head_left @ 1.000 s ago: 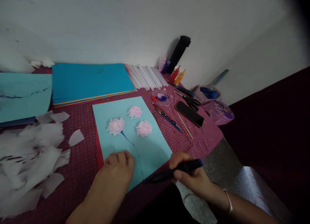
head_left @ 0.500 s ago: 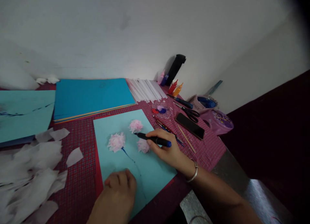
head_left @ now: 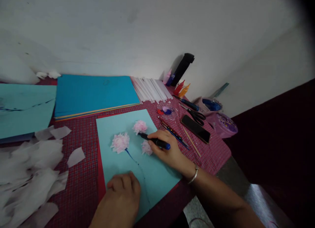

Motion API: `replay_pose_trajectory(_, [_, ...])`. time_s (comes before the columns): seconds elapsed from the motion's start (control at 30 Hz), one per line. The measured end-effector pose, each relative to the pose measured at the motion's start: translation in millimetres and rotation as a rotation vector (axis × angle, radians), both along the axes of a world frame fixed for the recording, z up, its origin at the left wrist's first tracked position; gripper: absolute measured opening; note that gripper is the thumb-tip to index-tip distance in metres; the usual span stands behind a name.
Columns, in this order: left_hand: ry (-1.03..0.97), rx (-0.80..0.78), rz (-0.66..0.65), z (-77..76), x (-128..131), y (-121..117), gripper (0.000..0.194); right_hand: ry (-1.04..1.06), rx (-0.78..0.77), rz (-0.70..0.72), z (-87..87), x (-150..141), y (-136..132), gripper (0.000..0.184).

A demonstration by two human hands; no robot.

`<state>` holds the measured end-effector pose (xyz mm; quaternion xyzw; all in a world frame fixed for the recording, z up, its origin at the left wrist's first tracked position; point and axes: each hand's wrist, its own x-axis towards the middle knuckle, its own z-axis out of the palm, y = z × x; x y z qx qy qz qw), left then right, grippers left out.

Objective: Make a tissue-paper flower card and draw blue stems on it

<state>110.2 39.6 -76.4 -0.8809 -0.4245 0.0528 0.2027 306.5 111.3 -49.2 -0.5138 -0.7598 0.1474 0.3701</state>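
Note:
A light blue paper sheet (head_left: pixel 159 182) lies on the table, bearing three pink-white tissue flowers. A thin dark blue line runs down the sheet from the left flower (head_left: pixel 119 143). My right hand (head_left: pixel 169 152) grips a black marker pen (head_left: pixel 161 143) with a blue end. The pen's tip is at the lower edge of the upper flower (head_left: pixel 140 126). Under the pen and fingers, the third flower (head_left: pixel 147 148) is partly hidden. My left hand (head_left: pixel 120 198) rests on the sheet's lower left part, fingers bent but holding nothing.
White tissue pieces (head_left: pixel 34 169) are heaped at left. Blue sheets (head_left: pixel 95 93) and white strips (head_left: pixel 152 90) lie behind. To the right are brushes (head_left: pixel 173 132), a phone (head_left: pixel 195 128), scissors (head_left: pixel 197 116), paint bottles (head_left: pixel 179 87) and a pink tub (head_left: pixel 225 126).
The marker's tip has moved slightly from beside the upper flower to its lower edge. My left hand stays resting on the sheet. The view has shifted a little.

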Motion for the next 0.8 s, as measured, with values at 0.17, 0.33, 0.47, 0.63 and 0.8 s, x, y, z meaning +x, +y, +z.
replay_pose_trajectory(0.17, [0.053, 0.004, 0.007, 1.7, -1, -2, 0.040, 0.042, -0.004, 0.067, 1.4, -5, -8, 0.007])
replay_pose_trajectory(0.33, [0.037, -0.010, 0.016, 3.7, -1, -2, 0.041, 0.060, -0.038, 0.119, 7.1, -7, -22, 0.006])
replay_pose_trajectory(0.47, [0.024, -0.036, 0.023, 6.9, -1, -1, 0.042, 0.055, -0.099, 0.154, 9.1, -4, -40, 0.008])
replay_pose_trajectory(0.63, [0.021, -0.023, -0.005, 8.4, -3, 0, 0.040, 0.060, -0.148, 0.185, 12.5, -1, -59, 0.011])
replay_pose_trajectory(0.8, [0.044, -0.041, -0.051, 13.8, -4, 3, 0.042, 0.262, -0.237, 0.060, 17.3, 9, -59, 0.010])
